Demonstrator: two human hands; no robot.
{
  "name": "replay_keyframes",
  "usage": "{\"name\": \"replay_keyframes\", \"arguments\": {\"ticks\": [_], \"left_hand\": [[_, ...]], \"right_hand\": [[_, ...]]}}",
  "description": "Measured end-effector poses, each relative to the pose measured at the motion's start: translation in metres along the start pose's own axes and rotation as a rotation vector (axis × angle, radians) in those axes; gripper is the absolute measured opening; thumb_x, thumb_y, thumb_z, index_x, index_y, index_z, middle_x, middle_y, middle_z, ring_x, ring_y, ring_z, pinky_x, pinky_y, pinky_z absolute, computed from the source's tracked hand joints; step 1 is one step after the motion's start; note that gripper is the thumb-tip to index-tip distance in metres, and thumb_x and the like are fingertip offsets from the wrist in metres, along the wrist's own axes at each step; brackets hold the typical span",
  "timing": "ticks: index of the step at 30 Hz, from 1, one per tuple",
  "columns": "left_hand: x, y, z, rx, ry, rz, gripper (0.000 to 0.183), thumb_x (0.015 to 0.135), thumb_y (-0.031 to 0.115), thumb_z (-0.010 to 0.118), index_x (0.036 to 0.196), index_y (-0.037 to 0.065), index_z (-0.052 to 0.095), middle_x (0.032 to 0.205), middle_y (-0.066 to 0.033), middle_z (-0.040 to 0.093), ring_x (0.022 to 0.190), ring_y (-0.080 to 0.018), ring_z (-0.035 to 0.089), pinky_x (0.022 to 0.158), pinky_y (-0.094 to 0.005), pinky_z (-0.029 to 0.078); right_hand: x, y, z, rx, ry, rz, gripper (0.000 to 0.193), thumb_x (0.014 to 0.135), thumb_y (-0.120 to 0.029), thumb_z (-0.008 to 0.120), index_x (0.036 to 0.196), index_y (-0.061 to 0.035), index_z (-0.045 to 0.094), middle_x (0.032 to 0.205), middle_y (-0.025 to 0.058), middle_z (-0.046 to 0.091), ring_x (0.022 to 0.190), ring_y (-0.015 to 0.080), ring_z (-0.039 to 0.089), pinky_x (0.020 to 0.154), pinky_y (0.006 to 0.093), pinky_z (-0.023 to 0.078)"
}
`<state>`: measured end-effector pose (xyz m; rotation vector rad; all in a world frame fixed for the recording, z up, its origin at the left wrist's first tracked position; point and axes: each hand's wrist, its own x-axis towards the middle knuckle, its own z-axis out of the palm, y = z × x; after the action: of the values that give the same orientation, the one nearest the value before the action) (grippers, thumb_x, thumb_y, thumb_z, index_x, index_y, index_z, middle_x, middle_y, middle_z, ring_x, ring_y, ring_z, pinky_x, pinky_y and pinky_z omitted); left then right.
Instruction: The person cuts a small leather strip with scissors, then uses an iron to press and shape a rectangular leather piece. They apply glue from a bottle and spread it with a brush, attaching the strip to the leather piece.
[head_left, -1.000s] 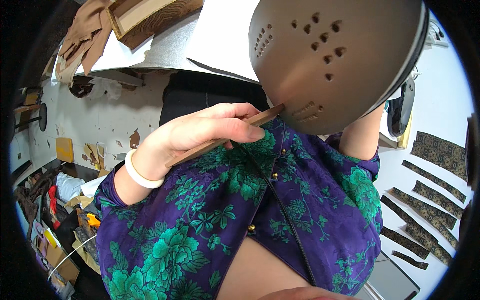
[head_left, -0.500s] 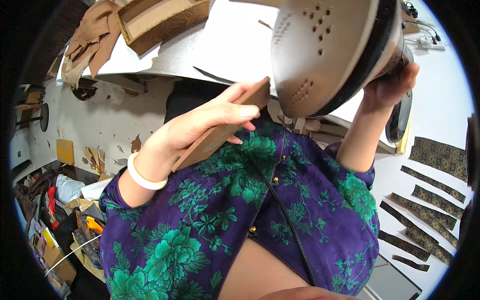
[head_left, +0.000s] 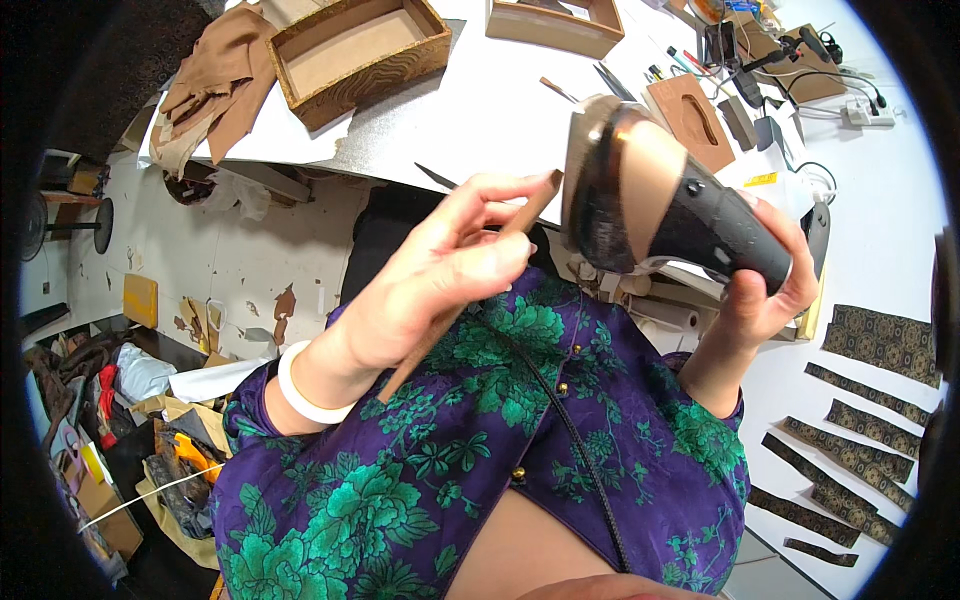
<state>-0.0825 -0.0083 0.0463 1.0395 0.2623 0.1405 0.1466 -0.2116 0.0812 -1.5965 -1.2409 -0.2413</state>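
The right hand (head_left: 765, 275) is wrapped around the dark handle of a likely heavy, rigid iron (head_left: 640, 205), lifted at two o'clock, best gripped by that handle, while the left hand (head_left: 430, 290) pinches a thin, stiff-looking brown strip (head_left: 455, 300) whose upper end nearly meets the soleplate.

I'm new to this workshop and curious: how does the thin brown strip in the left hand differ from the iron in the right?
The thin brown strip is flat, narrow and light; the iron is bulky, with a dark handle and tan soleplate. The left hand pinches the strip in its fingertips; the right hand wraps the iron's handle. The strip slants upward; the iron is tipped, soleplate facing left. Both are held up above the white table.
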Motion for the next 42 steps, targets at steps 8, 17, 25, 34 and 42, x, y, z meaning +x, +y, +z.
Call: {"name": "replay_keyframes", "arguments": {"ticks": [8,17,25,34,42], "left_hand": [[0.005,0.001,0.007,-0.037,0.067,0.044,0.064,0.100,0.056,0.057,0.147,0.014,0.046,0.123,-0.0033,0.056,0.112,-0.0134,0.051,0.092,-0.0308,0.042],[0.020,0.004,-0.016,-0.302,0.306,0.076,0.080,0.094,0.067,0.057,0.140,0.003,0.052,0.124,-0.0140,0.061,0.113,-0.0236,0.063,0.088,-0.0408,0.059],[0.063,0.010,-0.028,-0.569,0.454,0.269,0.075,0.081,0.054,0.084,0.130,0.008,0.049,0.104,-0.0104,0.057,0.097,-0.0217,0.062,0.080,-0.0537,0.063],[0.079,0.007,-0.008,-0.335,0.635,0.589,0.093,0.083,0.036,0.087,0.152,0.018,0.027,0.114,-0.0019,0.055,0.103,-0.0137,0.056,0.081,-0.0434,0.060],[0.080,0.003,0.002,-0.229,0.677,0.697,0.072,0.088,0.030,0.080,0.145,0.023,0.038,0.104,-0.0029,0.060,0.093,-0.0169,0.065,0.085,-0.0527,0.063]], "right_hand": [[0.002,-0.008,0.014,-0.197,-0.135,-0.237,0.060,0.078,-0.040,0.089,0.109,0.0076,0.073,0.096,0.0168,0.078,0.077,0.0215,0.074,0.071,0.0288,0.057],[-0.012,0.020,0.005,0.035,0.173,0.024,0.062,0.087,-0.044,0.082,0.116,0.0095,0.070,0.097,0.0184,0.075,0.081,0.0235,0.073,0.075,0.0330,0.057],[-0.052,0.028,0.008,0.719,0.541,0.337,0.081,0.095,-0.071,0.055,0.136,-0.0003,0.058,0.109,0.0145,0.071,0.090,0.0236,0.069,0.076,0.0380,0.058],[-0.069,0.002,0.047,0.822,0.684,0.036,0.082,0.098,-0.074,0.043,0.140,-0.0052,0.057,0.131,0.0137,0.065,0.119,0.0265,0.064,0.101,0.0469,0.054],[-0.068,-0.006,0.050,0.788,0.703,0.043,0.081,0.097,-0.074,0.046,0.133,-0.0024,0.060,0.126,0.0149,0.066,0.115,0.0262,0.064,0.100,0.0456,0.054]]}}
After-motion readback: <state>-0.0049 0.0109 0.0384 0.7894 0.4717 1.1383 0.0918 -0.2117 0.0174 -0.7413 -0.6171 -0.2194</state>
